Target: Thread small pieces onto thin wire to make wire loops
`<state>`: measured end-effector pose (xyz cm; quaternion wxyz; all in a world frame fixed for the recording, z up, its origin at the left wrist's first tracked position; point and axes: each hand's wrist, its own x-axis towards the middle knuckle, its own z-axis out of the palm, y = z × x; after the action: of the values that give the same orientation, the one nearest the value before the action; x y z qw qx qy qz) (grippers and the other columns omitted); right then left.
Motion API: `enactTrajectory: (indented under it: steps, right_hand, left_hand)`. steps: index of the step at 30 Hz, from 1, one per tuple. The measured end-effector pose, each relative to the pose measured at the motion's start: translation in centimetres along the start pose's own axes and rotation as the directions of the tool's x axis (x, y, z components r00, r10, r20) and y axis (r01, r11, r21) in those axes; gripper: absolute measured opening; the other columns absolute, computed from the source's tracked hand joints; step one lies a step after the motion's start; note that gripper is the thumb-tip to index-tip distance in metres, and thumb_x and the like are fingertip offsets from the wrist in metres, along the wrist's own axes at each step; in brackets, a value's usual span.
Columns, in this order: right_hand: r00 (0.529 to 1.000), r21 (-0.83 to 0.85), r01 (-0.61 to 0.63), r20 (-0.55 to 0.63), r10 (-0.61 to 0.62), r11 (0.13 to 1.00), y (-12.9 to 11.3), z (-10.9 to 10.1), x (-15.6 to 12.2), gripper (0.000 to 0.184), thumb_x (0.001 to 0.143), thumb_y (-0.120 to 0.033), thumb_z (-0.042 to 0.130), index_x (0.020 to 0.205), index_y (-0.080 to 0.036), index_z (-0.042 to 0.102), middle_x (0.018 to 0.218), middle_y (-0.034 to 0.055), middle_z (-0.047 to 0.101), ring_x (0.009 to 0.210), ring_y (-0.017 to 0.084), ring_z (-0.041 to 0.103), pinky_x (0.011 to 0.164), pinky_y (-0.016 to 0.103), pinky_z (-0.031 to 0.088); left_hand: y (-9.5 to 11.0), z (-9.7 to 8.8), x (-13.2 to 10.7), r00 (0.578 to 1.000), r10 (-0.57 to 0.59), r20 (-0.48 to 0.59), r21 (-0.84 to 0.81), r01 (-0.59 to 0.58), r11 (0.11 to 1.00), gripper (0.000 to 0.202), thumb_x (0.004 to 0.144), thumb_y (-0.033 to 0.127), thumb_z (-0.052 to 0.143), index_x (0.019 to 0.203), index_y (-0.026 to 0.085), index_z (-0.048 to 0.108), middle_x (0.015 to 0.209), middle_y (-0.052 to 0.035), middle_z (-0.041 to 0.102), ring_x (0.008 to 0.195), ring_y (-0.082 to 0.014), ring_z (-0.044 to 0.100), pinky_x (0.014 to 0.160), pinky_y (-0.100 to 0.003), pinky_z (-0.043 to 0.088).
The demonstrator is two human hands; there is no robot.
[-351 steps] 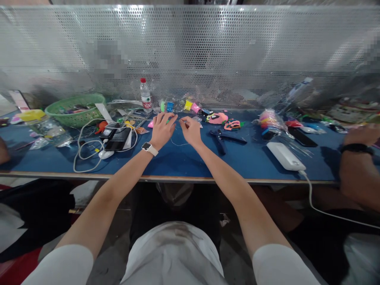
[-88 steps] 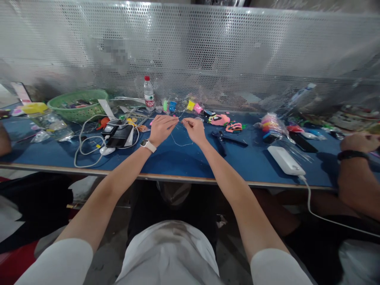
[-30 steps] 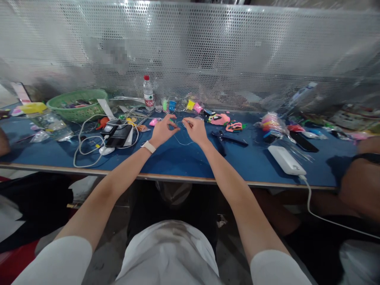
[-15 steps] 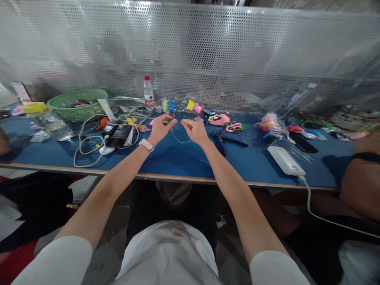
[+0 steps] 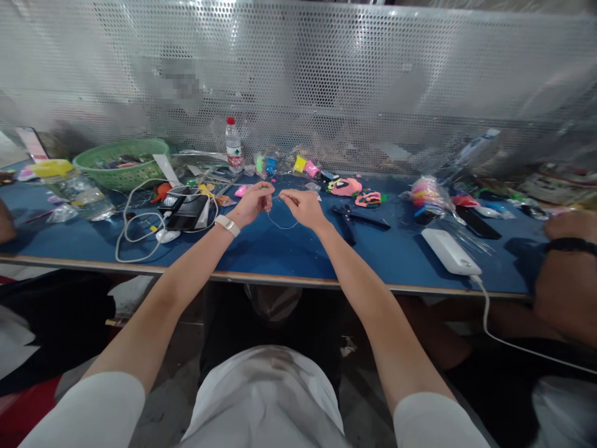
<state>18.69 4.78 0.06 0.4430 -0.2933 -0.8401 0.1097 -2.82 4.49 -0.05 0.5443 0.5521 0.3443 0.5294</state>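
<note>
My left hand (image 5: 255, 202) and my right hand (image 5: 302, 206) meet almost fingertip to fingertip above the blue table. A thin pale wire (image 5: 282, 226) sags in a loop from one to the other. Both hands are closed in a pinch on it. A bit of green shows at the left fingers, too small to make out. Past my left hand lies a pink lump (image 5: 241, 191). Right of my right hand are black pliers (image 5: 357, 219), and behind them two pink clay-like figures, one (image 5: 345, 186) with a large eye and one (image 5: 369, 198) with dark and green parts.
Left stand a green basket (image 5: 86, 163), a yellow-lidded jar (image 5: 91, 196) and a red-capped bottle (image 5: 234, 149), with a cabled black device (image 5: 186, 211). Right lie a white power bank (image 5: 448, 252), a black phone (image 5: 478, 222) and colourful bagged pieces (image 5: 426, 191). Other people's arms rest at both sides.
My left hand has turned, its fingers now curled downward. My right hand has shifted slightly left, closer to it. The wire loop has moved a little lower.
</note>
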Motion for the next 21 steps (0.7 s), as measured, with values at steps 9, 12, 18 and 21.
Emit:
enactTrajectory:
  steps: [9, 12, 18, 21]
  right_hand:
    - [0.992, 0.112, -0.085, -0.085, 0.095, 0.990, -0.4, 0.1, 0.1, 0.067, 0.108, -0.075, 0.052, 0.107, -0.018, 0.088, 0.094, 0.0102, 0.084, 0.078, 0.023, 0.069, 0.077, 0.036, 0.054]
    - [0.986, 0.127, -0.096, -0.126, 0.113, 0.987, -0.2, 0.0, 0.3, 0.071, 0.107, -0.080, 0.051, 0.104, -0.019, 0.087, 0.092, 0.0092, 0.082, 0.075, 0.022, 0.066, 0.074, 0.036, 0.053]
    - [0.955, 0.038, -0.123, -0.267, 0.129, 0.992, 0.7, -0.3, 0.5, 0.078, 0.105, -0.087, 0.045, 0.101, -0.020, 0.085, 0.075, 0.0057, 0.072, 0.063, 0.021, 0.056, 0.068, 0.037, 0.049]
    - [0.954, 0.025, -0.124, -0.274, 0.126, 0.992, 0.8, -0.3, 0.5, 0.077, 0.106, -0.086, 0.044, 0.100, -0.021, 0.085, 0.077, 0.0066, 0.074, 0.065, 0.022, 0.058, 0.070, 0.038, 0.050]
  left_hand:
    - [-0.6, 0.0, 0.1, 0.992, 0.126, 0.012, 0.128, -0.127, 0.984, 0.044, 0.097, 0.060, 0.084, 0.091, 0.023, 0.061, 0.065, 0.0037, 0.059, 0.053, -0.0109, 0.057, 0.054, -0.027, 0.048]
    - [-0.7, 0.3, 0.2, 0.970, 0.239, -0.048, 0.223, -0.223, 0.949, 0.054, 0.096, 0.069, 0.082, 0.081, 0.021, 0.063, 0.068, 0.0008, 0.061, 0.054, -0.0101, 0.056, 0.054, -0.027, 0.047]
    - [-0.4, 0.5, -0.4, 0.893, 0.449, -0.015, 0.526, -0.375, 0.764, 0.056, 0.105, 0.073, 0.065, 0.096, 0.020, 0.080, 0.077, -0.0041, 0.071, 0.057, -0.0128, 0.059, 0.058, -0.030, 0.045]
    - [-0.3, 0.5, -0.9, 0.865, 0.500, 0.046, 0.667, -0.399, 0.629, 0.050, 0.105, 0.067, 0.066, 0.104, 0.021, 0.084, 0.090, -0.0069, 0.078, 0.068, -0.0155, 0.064, 0.065, -0.031, 0.048]
